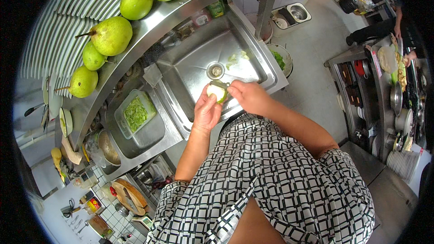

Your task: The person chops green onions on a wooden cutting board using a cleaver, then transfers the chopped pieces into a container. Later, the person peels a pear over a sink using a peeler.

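My left hand [207,112] holds a partly peeled green pear [217,93] over the near edge of a stainless steel sink [193,57]; pale flesh shows where skin is off. In my right hand [249,97] is a peeler [219,84], its head against the pear's top; much of its handle is hidden by the fingers. A few peel strips [232,60] lie in the basin to the right of the drain [215,70]. Several whole green pears [112,36] stand in a row on the steel shelf at the upper left.
A second sink [149,142] on the left holds a plastic tub [135,113] of green strips. Stacked white plates [67,30] stand behind the pears. A bowl with green leaves [278,60] is right of the sink. Another person's hand [410,56] is at the far-right counter.
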`<state>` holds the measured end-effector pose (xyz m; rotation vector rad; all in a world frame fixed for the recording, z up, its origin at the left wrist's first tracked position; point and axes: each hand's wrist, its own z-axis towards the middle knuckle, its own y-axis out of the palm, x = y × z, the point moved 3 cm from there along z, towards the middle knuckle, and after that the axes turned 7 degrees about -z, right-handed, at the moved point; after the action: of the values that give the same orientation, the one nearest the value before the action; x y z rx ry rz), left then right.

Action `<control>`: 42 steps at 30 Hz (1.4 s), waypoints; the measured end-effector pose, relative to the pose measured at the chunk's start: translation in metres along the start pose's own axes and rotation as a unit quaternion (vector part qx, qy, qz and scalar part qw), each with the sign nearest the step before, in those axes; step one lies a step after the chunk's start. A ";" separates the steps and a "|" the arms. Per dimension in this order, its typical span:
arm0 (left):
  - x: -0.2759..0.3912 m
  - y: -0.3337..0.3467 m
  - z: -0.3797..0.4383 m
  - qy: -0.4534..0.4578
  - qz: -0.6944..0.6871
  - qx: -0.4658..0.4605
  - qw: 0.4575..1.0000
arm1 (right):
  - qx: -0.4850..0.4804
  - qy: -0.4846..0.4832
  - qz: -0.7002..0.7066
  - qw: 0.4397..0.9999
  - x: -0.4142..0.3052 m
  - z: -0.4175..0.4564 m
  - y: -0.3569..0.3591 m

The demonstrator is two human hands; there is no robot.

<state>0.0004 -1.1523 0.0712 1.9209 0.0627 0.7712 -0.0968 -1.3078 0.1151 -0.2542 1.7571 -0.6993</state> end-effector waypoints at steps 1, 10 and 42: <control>0.000 0.000 0.000 -0.002 0.009 -0.006 1.000 | 0.007 0.029 -0.023 0.999 0.004 0.002 0.000; 0.000 -0.002 -0.001 -0.008 0.032 -0.003 0.999 | 0.018 0.029 0.054 0.998 0.023 0.005 0.011; -0.003 0.001 0.007 0.008 -0.034 0.051 0.998 | 0.032 0.076 0.123 0.989 0.023 0.000 0.007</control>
<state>0.0011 -1.1595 0.0690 1.9992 0.1791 0.7499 -0.1024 -1.3137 0.0926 0.0614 1.8678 -0.6057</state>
